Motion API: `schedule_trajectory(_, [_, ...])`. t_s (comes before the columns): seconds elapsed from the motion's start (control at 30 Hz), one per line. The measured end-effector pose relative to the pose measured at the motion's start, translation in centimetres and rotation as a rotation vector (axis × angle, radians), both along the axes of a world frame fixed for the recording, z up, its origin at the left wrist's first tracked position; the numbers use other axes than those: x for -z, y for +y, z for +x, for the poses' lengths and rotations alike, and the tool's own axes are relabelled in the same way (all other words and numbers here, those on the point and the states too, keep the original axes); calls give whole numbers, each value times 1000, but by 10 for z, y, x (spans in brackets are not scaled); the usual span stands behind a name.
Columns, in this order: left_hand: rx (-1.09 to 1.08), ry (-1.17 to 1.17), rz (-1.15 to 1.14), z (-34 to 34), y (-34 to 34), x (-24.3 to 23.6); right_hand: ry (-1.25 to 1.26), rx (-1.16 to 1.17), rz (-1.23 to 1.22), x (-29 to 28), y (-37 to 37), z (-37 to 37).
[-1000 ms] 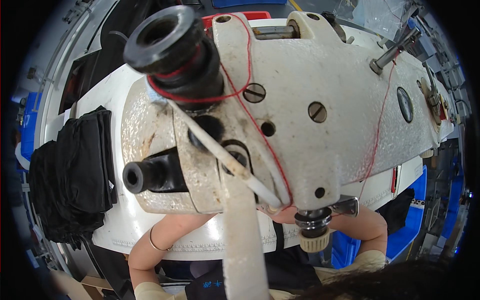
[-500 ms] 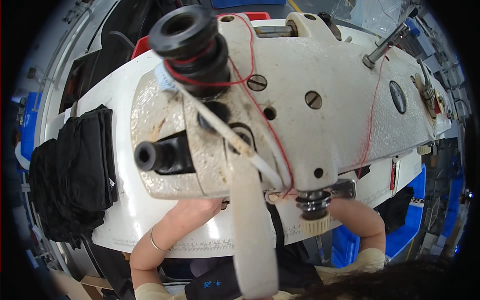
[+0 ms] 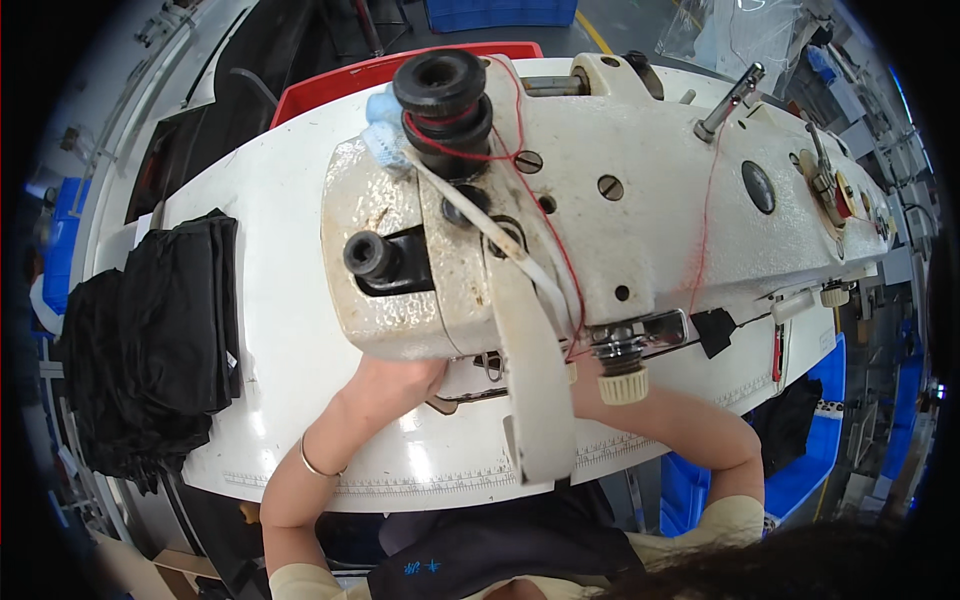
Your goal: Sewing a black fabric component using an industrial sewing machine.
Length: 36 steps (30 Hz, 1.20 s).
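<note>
A big cream sewing machine head (image 3: 620,230) fills the middle of the view, threaded with red thread. A white ribbon tape (image 3: 530,360) runs down from its top guide over the front. My left hand (image 3: 395,380) reaches under the machine head, with most of its fingers hidden behind the casing. My right hand is hidden under the machine; only the forearm (image 3: 690,430) shows. What either hand holds cannot be seen. A thin bracelet (image 3: 315,465) sits on my left wrist.
A stack of black fabric (image 3: 150,340) lies on the left end of the white table (image 3: 270,300). A red bin (image 3: 340,75) stands behind the table. Blue crates (image 3: 800,460) sit low on the right. Dark cloth (image 3: 480,550) lies in my lap.
The view has shifted so the machine head sits further right and higher. My left hand has reached further in under the machine.
</note>
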<state>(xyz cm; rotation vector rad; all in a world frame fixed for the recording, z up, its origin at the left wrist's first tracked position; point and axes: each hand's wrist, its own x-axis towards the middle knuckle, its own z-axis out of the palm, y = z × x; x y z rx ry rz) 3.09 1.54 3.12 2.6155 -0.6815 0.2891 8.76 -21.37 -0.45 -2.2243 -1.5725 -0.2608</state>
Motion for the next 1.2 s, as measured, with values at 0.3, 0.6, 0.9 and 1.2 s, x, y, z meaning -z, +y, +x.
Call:
schedule_trajectory(0.3, [-181, 6, -25, 22, -2, -10, 213, 102, 65, 16, 12, 16])
schedule_trajectory(0.6, [333, 243, 168, -31, 0, -61, 1372, -520, 34, -71, -1, -52])
schedule_trajectory(0.9, [-183, -654, 562, -72, 16, -48, 1467, 246, 363, -63, 49, -55])
schedule_trajectory(1.2, [-427, -9, 51, -97, -16, -53, 1470, 96, 693, -17, 66, -60])
